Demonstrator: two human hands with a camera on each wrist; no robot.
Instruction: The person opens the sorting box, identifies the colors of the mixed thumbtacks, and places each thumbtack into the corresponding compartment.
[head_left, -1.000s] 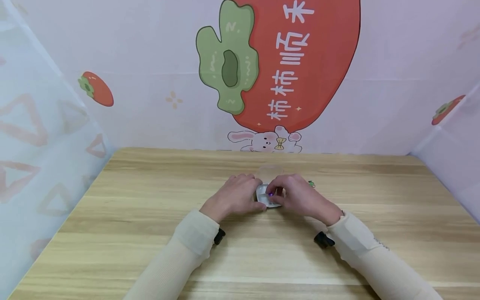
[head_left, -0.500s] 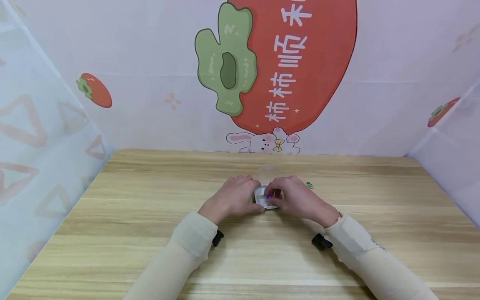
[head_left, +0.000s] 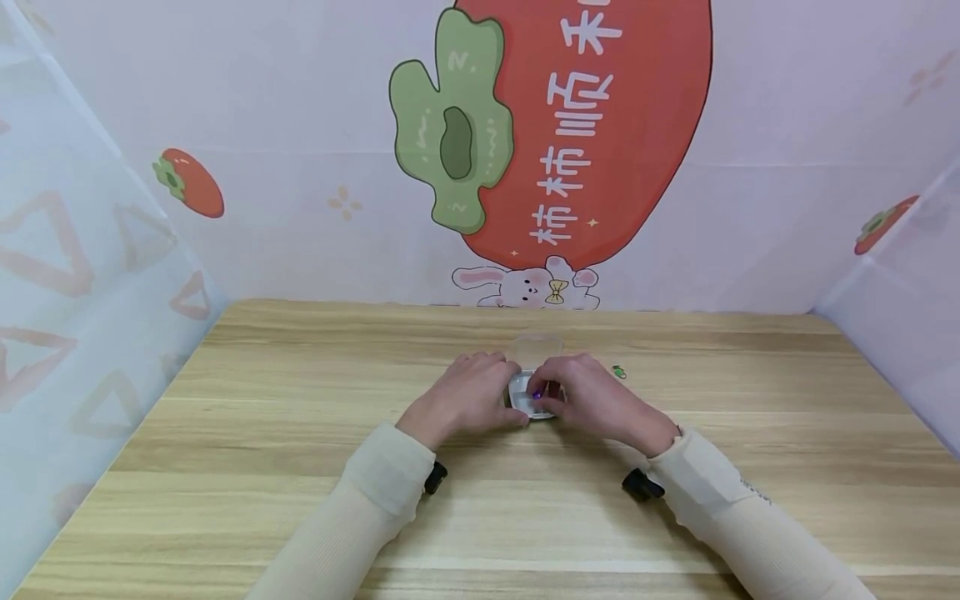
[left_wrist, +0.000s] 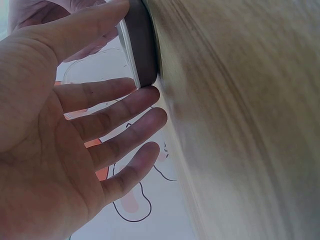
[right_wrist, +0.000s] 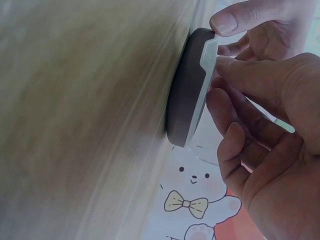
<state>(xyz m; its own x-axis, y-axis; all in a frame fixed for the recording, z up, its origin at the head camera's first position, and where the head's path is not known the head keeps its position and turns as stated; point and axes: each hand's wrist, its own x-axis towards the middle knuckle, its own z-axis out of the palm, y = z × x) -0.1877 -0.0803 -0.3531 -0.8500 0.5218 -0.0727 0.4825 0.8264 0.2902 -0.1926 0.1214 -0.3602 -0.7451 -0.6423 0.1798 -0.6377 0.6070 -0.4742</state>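
Observation:
A small pill box (head_left: 522, 393), white inside with dividers and dark grey outside (right_wrist: 186, 90), lies on the table between both hands. Its clear lid (head_left: 538, 343) is raised at the far side. My left hand (head_left: 468, 392) holds the box from the left, thumb on the near edge and forefinger at the far edge; the other fingers (left_wrist: 132, 127) are spread beside it. Over the compartments, my right hand (head_left: 588, 396) pinches a tiny purple object (head_left: 537, 396) between thumb and forefinger. Fingers hide most of that object, so its kind is unclear.
A small green item (head_left: 618, 372) lies on the wooden table (head_left: 300, 400) just right of the right hand. Behind the table stands a printed backdrop (head_left: 300, 233), with cloth side walls left and right.
The head view has shifted slightly. Both hands stay at the box, and the purple object remains in the right fingertips, apparently a little lower.

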